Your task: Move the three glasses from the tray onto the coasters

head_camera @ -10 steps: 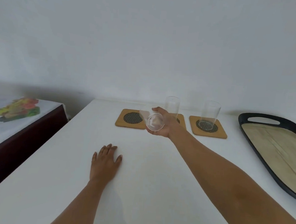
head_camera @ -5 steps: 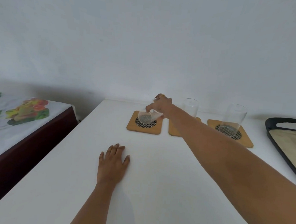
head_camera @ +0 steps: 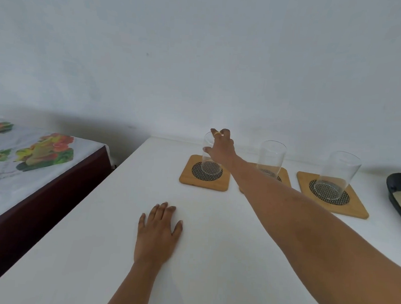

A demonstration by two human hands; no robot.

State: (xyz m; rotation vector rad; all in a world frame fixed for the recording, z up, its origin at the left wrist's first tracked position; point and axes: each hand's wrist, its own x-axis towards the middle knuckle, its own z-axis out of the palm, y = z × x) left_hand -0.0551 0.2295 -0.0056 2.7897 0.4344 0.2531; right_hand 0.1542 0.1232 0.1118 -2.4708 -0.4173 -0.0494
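Three wooden coasters with black mesh centres lie in a row at the back of the white table. A clear glass (head_camera: 208, 160) stands upright on the left coaster (head_camera: 205, 182), and my right hand (head_camera: 220, 147) is wrapped around its upper part. A second glass (head_camera: 270, 159) stands on the middle coaster (head_camera: 284, 177), partly hidden by my forearm. A third glass (head_camera: 337, 175) stands on the right coaster (head_camera: 352, 207). My left hand (head_camera: 158, 233) lies flat on the table, fingers spread, holding nothing. The black-rimmed tray (head_camera: 397, 192) shows at the right edge.
The white table (head_camera: 224, 257) runs back to a plain wall. To the left, lower down, stands a dark piece of furniture covered with a flowered cloth (head_camera: 27, 159). A gap separates it from the table's left edge.
My right hand carried the tilted glass leftward to the left coaster and stood it upright there. The view has shifted left, so less of the tray shows. My left hand stayed put.
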